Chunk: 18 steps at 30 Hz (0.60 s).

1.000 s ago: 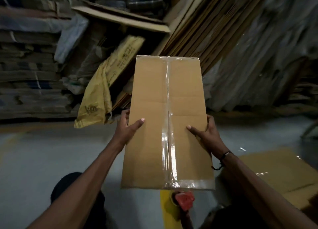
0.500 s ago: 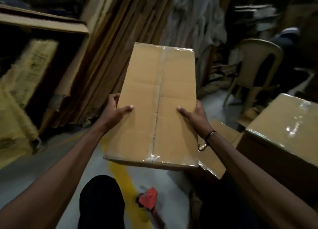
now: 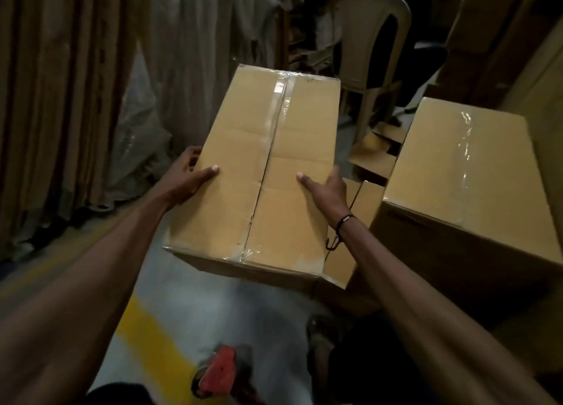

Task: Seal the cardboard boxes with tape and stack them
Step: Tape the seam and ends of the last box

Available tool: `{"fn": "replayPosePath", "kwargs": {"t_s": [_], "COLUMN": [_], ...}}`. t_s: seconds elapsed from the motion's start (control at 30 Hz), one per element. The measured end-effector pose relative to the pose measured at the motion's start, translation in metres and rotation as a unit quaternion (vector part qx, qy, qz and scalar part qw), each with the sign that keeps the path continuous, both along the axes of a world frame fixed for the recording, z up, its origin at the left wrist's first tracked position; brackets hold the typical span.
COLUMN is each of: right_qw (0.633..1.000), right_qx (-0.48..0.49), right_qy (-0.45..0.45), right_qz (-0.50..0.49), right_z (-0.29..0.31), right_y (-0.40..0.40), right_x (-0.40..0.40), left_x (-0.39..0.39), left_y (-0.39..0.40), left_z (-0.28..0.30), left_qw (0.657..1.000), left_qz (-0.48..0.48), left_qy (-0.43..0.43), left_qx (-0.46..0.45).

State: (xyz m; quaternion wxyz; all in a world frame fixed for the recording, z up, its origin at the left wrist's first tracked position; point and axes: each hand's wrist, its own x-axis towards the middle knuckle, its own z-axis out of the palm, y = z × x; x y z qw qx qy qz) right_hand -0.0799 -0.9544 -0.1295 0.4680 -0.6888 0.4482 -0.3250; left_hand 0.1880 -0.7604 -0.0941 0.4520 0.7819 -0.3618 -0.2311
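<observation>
While held aloft, glossy-taped rectangular cardboard box (image 3: 262,173) between both hands.

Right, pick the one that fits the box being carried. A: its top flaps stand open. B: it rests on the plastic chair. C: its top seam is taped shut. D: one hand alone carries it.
C: clear tape runs along the centre seam of the held box, gripped between the left hand and the right hand.
</observation>
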Motion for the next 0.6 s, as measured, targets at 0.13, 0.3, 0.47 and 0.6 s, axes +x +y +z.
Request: {"fn": "replayPosePath", "kwargs": {"t_s": [0.13, 0.3, 0.47, 0.6], "right_qw": [0.995, 0.979, 0.963, 0.947], "right_qx": [-0.017, -0.017, -0.025, -0.029], "right_qy": [0.064, 0.166, 0.227, 0.271], "right_qz": [-0.070, -0.120, -0.143, -0.171], "right_z": [-0.031, -0.062, -0.088, -0.097], "right_y": [-0.041, -0.075, -0.096, -0.117], "right_x": [0.008, 0.010, 0.007, 0.009], "left_x": [0.011, 0.004, 0.001, -0.008], "left_y": [-0.059, -0.118, -0.157, -0.194], "left_z": [-0.038, -0.085, -0.121, -0.141], "left_qw": [0.998, 0.995, 0.992, 0.993], "left_qz": [-0.036, -0.058, -0.091, -0.087], "left_qy": [0.025, 0.027, 0.057, 0.053], "left_qx": [0.042, 0.072, 0.068, 0.061]}}
